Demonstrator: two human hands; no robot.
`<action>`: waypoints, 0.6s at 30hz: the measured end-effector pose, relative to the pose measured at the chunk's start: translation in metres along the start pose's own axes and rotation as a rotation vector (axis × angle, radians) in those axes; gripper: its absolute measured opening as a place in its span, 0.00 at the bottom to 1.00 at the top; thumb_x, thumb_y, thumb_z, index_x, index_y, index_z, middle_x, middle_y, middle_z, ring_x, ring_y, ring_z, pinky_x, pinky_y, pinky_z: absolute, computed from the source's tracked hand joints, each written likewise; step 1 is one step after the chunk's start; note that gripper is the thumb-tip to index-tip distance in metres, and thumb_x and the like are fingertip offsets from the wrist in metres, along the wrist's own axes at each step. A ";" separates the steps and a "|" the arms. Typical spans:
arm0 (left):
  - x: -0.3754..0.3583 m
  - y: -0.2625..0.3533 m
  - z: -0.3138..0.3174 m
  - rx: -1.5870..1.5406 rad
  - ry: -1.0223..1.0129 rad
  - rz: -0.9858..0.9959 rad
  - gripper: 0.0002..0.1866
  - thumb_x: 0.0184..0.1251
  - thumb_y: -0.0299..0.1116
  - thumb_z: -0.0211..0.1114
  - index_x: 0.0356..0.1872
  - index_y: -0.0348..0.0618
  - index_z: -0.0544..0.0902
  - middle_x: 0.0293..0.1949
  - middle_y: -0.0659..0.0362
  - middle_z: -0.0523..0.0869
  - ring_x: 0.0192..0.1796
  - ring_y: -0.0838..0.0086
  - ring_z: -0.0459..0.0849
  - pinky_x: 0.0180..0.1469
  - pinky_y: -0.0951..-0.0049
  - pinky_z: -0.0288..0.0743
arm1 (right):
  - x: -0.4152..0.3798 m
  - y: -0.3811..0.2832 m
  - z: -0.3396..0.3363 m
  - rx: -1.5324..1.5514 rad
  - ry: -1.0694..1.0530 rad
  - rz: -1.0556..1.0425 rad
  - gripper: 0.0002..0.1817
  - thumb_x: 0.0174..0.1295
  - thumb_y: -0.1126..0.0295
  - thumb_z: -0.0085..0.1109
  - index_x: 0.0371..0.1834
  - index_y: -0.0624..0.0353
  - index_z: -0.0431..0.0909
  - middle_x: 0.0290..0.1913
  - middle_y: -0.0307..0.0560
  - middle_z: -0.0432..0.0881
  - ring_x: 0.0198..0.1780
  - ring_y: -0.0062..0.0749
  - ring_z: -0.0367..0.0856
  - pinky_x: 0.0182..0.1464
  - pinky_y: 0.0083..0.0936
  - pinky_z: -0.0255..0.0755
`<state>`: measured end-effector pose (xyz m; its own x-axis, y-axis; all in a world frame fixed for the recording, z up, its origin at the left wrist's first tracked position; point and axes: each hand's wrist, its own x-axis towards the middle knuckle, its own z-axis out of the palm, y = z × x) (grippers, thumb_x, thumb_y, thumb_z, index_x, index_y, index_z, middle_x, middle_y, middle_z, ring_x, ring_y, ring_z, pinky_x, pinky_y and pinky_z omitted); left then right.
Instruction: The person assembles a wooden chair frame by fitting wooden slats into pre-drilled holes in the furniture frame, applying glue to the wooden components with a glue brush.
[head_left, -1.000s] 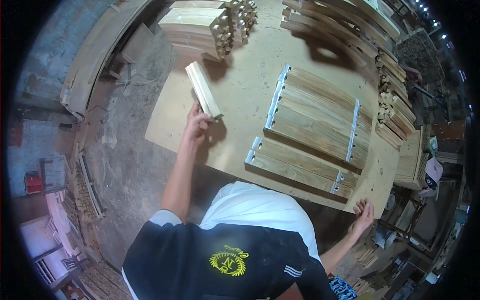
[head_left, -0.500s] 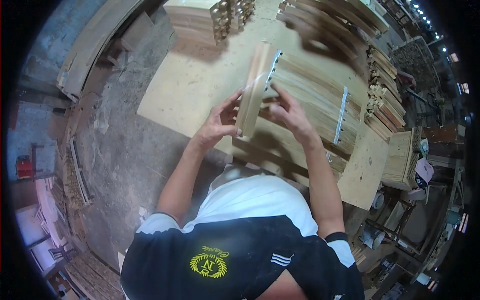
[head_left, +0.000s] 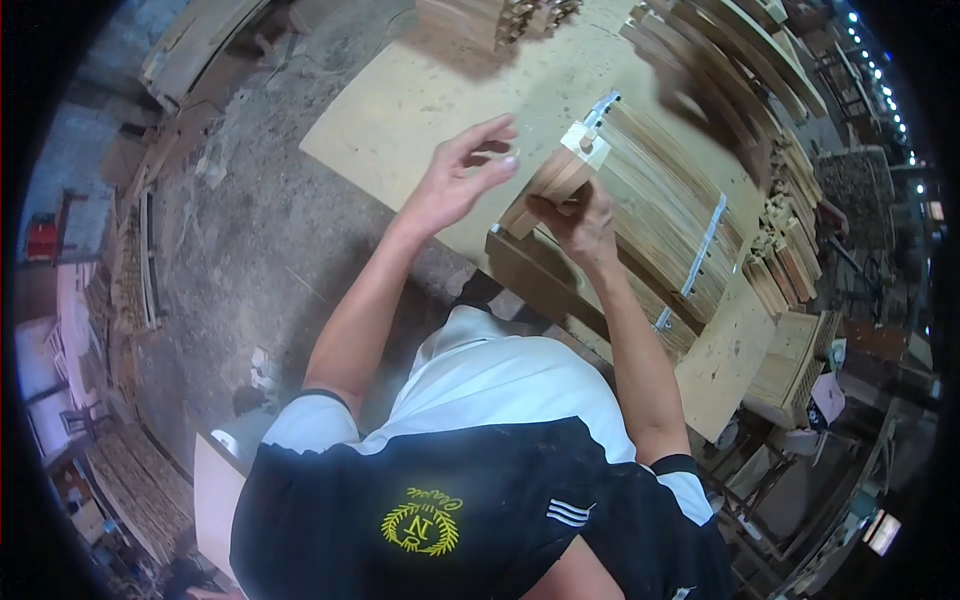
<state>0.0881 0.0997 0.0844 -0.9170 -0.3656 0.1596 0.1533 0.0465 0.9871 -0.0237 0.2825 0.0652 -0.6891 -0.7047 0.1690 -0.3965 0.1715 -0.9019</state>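
Note:
My right hand (head_left: 580, 222) is wrapped round a wooden piece (head_left: 562, 176), whose pale end with a round peg faces up and away. To its left, my left hand (head_left: 462, 175) hangs in the air with fingers apart and holds nothing. Beside and beyond the held piece lie long wooden boards (head_left: 670, 180) side by side, crossed by a light strip with dark dots (head_left: 706, 243). A darker board edge (head_left: 540, 275) runs along the near side.
A pale sheet-topped table (head_left: 390, 120) lies under the work. Stacked wooden blocks (head_left: 460, 22) stand at its far edge, curved pieces (head_left: 720, 70) at the far right. More sticks (head_left: 790, 225) and a wooden crate (head_left: 785, 365) are on the right.
The wooden piece has been tilted so its pegged end shows. My left hand has let go of it and moved up and away, while my right hand has closed round it. The view has shifted.

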 end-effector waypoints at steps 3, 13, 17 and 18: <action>0.005 0.007 0.022 0.015 -0.031 0.130 0.29 0.70 0.38 0.64 0.70 0.39 0.72 0.59 0.53 0.82 0.59 0.69 0.79 0.64 0.64 0.71 | -0.007 -0.010 0.001 -0.055 0.019 -0.108 0.31 0.52 0.69 0.76 0.59 0.62 0.73 0.43 0.50 0.87 0.40 0.38 0.89 0.43 0.30 0.82; 0.031 0.013 0.056 0.069 -0.026 0.290 0.16 0.66 0.34 0.68 0.51 0.35 0.81 0.39 0.61 0.81 0.44 0.79 0.77 0.46 0.75 0.73 | -0.010 -0.002 0.006 0.020 -0.020 -0.108 0.35 0.52 0.73 0.75 0.63 0.63 0.69 0.47 0.54 0.86 0.46 0.43 0.89 0.49 0.32 0.83; 0.036 0.014 0.068 -0.092 -0.050 0.171 0.13 0.65 0.33 0.66 0.45 0.35 0.79 0.31 0.62 0.78 0.32 0.80 0.75 0.34 0.76 0.72 | -0.008 0.003 0.004 -0.014 0.017 -0.147 0.34 0.50 0.74 0.75 0.62 0.64 0.70 0.47 0.55 0.86 0.47 0.44 0.89 0.50 0.32 0.82; 0.035 0.012 0.066 -0.073 -0.021 0.240 0.12 0.65 0.32 0.65 0.45 0.35 0.79 0.30 0.63 0.78 0.31 0.81 0.75 0.33 0.77 0.71 | -0.008 0.002 0.007 -0.055 0.009 -0.167 0.34 0.50 0.74 0.75 0.62 0.64 0.70 0.47 0.55 0.86 0.47 0.44 0.89 0.49 0.32 0.82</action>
<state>0.0335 0.1492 0.1022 -0.8584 -0.3330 0.3901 0.3929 0.0621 0.9175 -0.0147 0.2840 0.0591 -0.6162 -0.7204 0.3183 -0.5383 0.0902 -0.8379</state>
